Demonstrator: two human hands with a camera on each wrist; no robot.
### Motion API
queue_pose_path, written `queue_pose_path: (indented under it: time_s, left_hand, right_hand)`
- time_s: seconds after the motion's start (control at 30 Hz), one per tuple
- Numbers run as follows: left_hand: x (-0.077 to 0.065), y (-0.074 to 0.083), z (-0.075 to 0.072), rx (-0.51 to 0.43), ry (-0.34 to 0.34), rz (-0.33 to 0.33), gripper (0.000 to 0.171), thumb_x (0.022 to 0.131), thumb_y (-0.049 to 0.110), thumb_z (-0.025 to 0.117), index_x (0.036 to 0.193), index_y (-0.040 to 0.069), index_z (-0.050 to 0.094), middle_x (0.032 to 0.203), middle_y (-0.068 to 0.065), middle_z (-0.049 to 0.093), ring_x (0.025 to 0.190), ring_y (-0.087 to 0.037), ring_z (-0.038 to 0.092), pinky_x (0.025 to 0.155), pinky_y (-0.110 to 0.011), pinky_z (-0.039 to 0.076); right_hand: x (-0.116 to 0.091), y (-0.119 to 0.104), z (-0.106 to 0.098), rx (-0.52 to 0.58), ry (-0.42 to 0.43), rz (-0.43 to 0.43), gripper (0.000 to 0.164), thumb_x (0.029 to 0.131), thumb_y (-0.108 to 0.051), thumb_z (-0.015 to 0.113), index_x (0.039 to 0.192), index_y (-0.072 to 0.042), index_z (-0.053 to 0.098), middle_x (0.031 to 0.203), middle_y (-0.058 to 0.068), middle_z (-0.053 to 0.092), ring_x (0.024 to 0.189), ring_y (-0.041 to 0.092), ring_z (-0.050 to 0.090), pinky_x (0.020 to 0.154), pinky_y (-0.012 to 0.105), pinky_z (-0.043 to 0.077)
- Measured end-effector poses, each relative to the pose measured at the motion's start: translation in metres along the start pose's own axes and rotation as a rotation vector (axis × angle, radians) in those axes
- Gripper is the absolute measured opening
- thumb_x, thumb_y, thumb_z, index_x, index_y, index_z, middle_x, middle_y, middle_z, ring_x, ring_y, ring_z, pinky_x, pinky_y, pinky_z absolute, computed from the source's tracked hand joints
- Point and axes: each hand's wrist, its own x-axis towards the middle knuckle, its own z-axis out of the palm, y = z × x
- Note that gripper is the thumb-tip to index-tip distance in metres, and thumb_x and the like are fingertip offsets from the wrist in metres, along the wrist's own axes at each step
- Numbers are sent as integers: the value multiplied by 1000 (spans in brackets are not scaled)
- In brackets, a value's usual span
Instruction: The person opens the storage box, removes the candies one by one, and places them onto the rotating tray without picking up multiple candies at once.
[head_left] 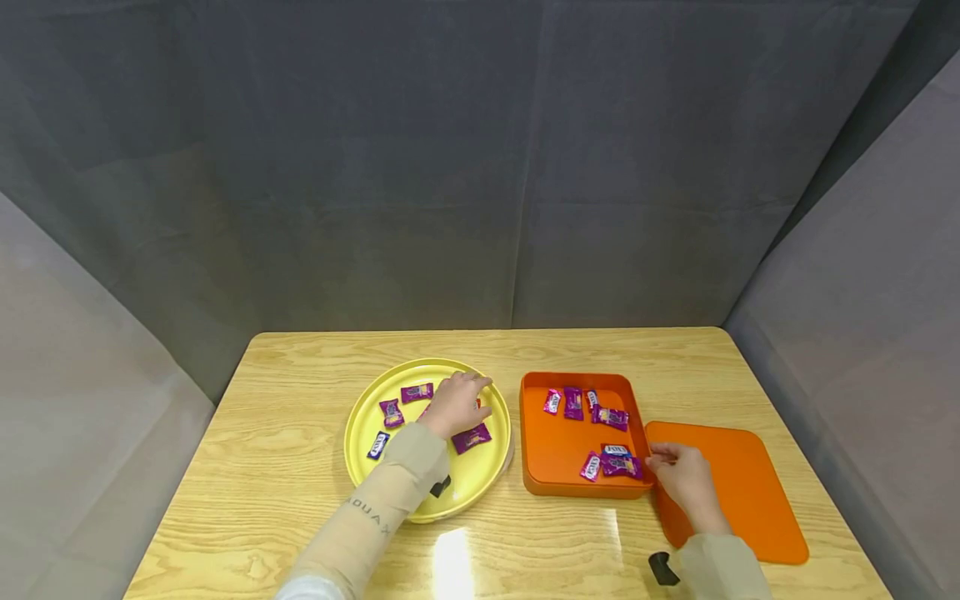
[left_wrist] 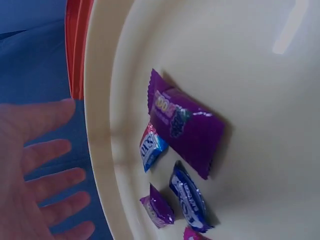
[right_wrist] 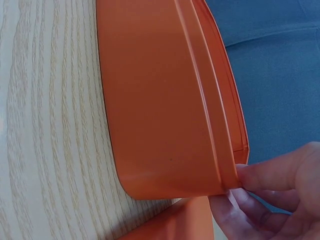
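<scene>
My left hand point(head_left: 455, 403) is over the round yellow tray point(head_left: 354, 467), thumb and fingers apart and nothing between them. Several wrapped candies lie on the tray, among them a large purple one point(head_left: 472, 438) just below the hand and a dark blue one point(head_left: 378, 445) at the left. In the left wrist view, the spread fingers point(left_wrist: 55, 187) show beside the tray's rim. My right hand point(head_left: 686, 479) pinches the right wall of the square orange box point(head_left: 555, 446), thumb over the rim point(right_wrist: 232, 170). Inside the box are purple, pink and blue candies point(head_left: 621, 466).
A flat orange lid point(head_left: 757, 500) lies right of the box, partly under my right hand. The wooden table point(head_left: 255, 450) ends at a grey curtain point(head_left: 390, 208) behind, with lighter partitions on both sides.
</scene>
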Motion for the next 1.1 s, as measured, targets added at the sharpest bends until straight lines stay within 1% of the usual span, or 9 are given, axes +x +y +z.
queue_pose_path:
  time_s: [0.07, 0.2, 0.33, 0.4, 0.5, 0.67, 0.8, 0.97, 1.1]
  left_hand:
    - [3, 3, 0, 57, 19, 15, 56, 84, 37, 62, 134, 15, 47, 139, -12, 40, 127, -33, 35, 103, -51, 28]
    - [12, 11, 1, 110, 27, 33, 67, 83, 46, 60, 141, 22, 37, 149, -10, 25, 135, -34, 20, 107, -55, 17]
    - [20, 22, 1, 182, 2, 38, 70, 84, 54, 54, 143, 25, 30, 151, -7, 19, 137, -32, 15, 108, -54, 13]
    - [25, 29, 2, 199, -21, 35, 72, 85, 55, 52, 145, 26, 27, 151, -7, 17, 138, -31, 13, 109, -53, 11]
    - [31, 39, 5, 211, -40, 44, 72, 85, 57, 49, 145, 26, 24, 151, -6, 17, 138, -29, 13, 110, -52, 10]
    - [42, 58, 13, 254, -52, 80, 71, 85, 58, 47, 145, 27, 26, 151, -4, 21, 138, -26, 17, 109, -51, 13]
    - [47, 74, 19, 251, -84, 97, 68, 85, 56, 49, 144, 29, 27, 151, -2, 21, 137, -25, 18, 110, -49, 14]
    - [50, 93, 27, 257, -135, 130, 67, 85, 56, 51, 143, 30, 29, 150, -1, 23, 137, -24, 20, 109, -47, 18]
    - [51, 105, 33, 231, -185, 155, 66, 85, 53, 52, 142, 29, 32, 148, 0, 28, 135, -24, 24, 109, -45, 21]
  right_hand:
    - [2, 2, 1, 1, 5, 15, 30, 85, -5, 60, 111, 10, 58, 92, 21, 63, 78, 27, 59, 61, 33, 54]
    - [-2, -4, -2, 7, -11, 22, 31, 86, -5, 58, 112, 11, 57, 94, 23, 63, 80, 29, 59, 65, 33, 53]
    - [-7, -10, -6, 8, -36, 11, 31, 87, -4, 56, 114, 14, 55, 94, 25, 62, 81, 30, 58, 70, 36, 53]
    - [-6, -9, -5, 6, -33, 11, 31, 87, -4, 56, 114, 13, 55, 93, 24, 62, 80, 29, 59, 69, 36, 54]
    - [-1, -2, -2, 14, -28, 18, 32, 87, -5, 57, 114, 12, 56, 93, 22, 63, 80, 28, 59, 65, 34, 54]
    - [7, 10, 2, 22, -22, 17, 32, 87, -7, 59, 113, 10, 57, 94, 21, 63, 80, 28, 59, 58, 27, 53]
    - [5, 6, 2, 11, -16, 22, 30, 87, -6, 58, 113, 10, 57, 94, 22, 63, 81, 29, 60, 59, 30, 53]
    - [-4, -8, -3, 21, -31, 7, 31, 87, -3, 57, 113, 14, 55, 95, 27, 61, 82, 33, 59, 70, 38, 54]
    - [7, 5, 5, 18, -14, 26, 30, 87, -6, 59, 113, 9, 58, 95, 22, 63, 81, 28, 60, 61, 36, 54]
